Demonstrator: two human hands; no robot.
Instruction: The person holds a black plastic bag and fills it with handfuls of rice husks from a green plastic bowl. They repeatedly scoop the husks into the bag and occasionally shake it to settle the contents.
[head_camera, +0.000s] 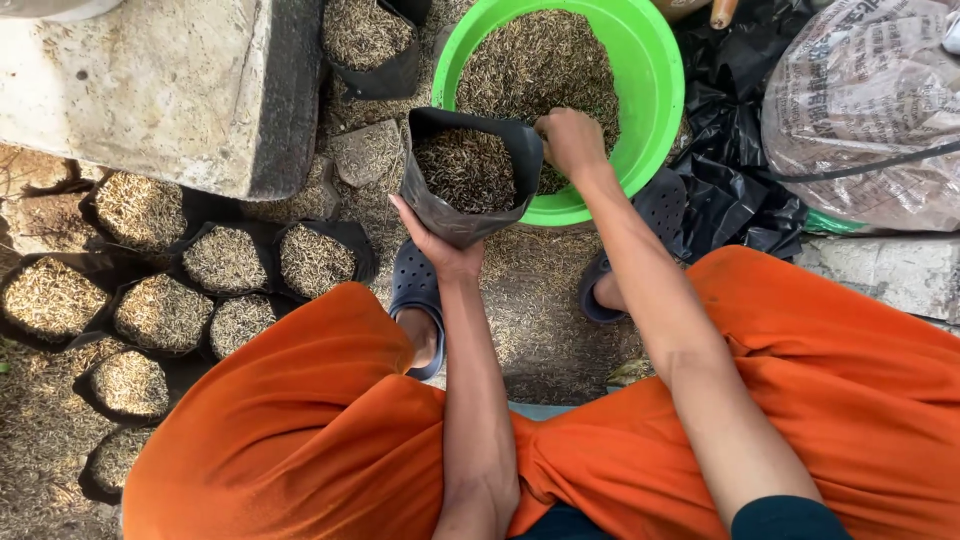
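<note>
Your left hand (440, 245) cups the underside of a black grow bag (468, 175), palm up, fingers wrapped against its base, tilting it toward you. Your right hand (570, 140) is curled nearly closed at the bag's far rim, touching it; whether it pinches the rim or grips husk, you cannot tell. The bag is almost full of rice husk and sits just in front of the green basin (655, 90), overlapping the basin's near edge. Left of the basin, a cluster of filled black bags (225, 260) stands below a concrete block (170, 90). Right of the basin lies crumpled black plastic sheeting (730, 190).
</note>
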